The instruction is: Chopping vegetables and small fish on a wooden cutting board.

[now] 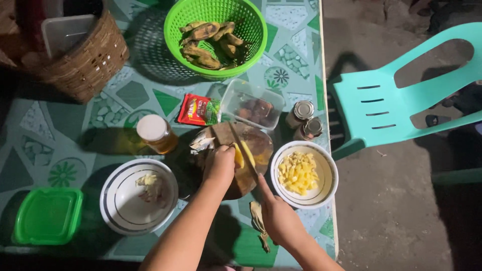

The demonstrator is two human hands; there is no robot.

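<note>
From the head view, the left hand [219, 163] has its fingers curled down over a yellow peeled plantain piece [239, 155], pinning it to the round wooden cutting board [256, 145] on the counter [75, 145]. The right hand [277, 217] is closed around a knife [253, 168] whose blade lies across the fruit, just beside the left fingertips. That closeness looks risky: a slip on the soft flesh could nick a finger. The bowl of yellow cubes [304, 174] touches the board's right edge, two small cans [305, 119] crowd behind, and a peel [259, 221] lies near the right wrist.
</note>
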